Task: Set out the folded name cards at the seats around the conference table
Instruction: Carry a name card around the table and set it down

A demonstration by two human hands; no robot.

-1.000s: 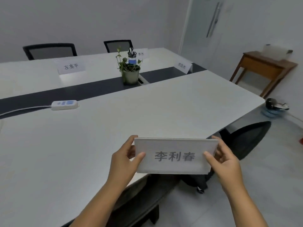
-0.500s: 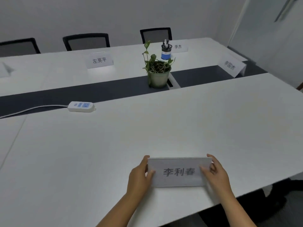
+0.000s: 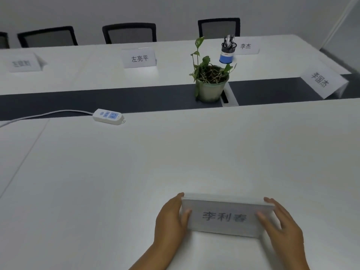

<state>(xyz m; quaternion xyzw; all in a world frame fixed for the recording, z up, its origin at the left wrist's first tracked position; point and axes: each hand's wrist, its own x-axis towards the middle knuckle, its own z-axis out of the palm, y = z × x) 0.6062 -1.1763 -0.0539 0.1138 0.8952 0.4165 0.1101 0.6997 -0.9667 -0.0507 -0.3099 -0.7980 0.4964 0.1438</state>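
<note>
A white folded name card (image 3: 224,217) with dark characters rests on the near side of the white conference table (image 3: 136,162). My left hand (image 3: 172,219) grips its left end and my right hand (image 3: 280,228) holds its right end, thumbs on the front face. Across the table stand several other name cards: one at far left (image 3: 24,63), one at centre (image 3: 138,58), one behind the pen cup (image 3: 246,46), and one at the right end (image 3: 323,82).
A potted plant (image 3: 211,82) stands on the dark centre strip (image 3: 116,100) beside a cable slot. A white power strip (image 3: 108,116) with its cord lies left of it. A pen cup (image 3: 227,51) stands behind the plant. Black chairs (image 3: 129,33) line the far side.
The view has swung left from the table's corner to face across it. The card, held in the air over the edge before, has come down onto the tabletop between both hands.
</note>
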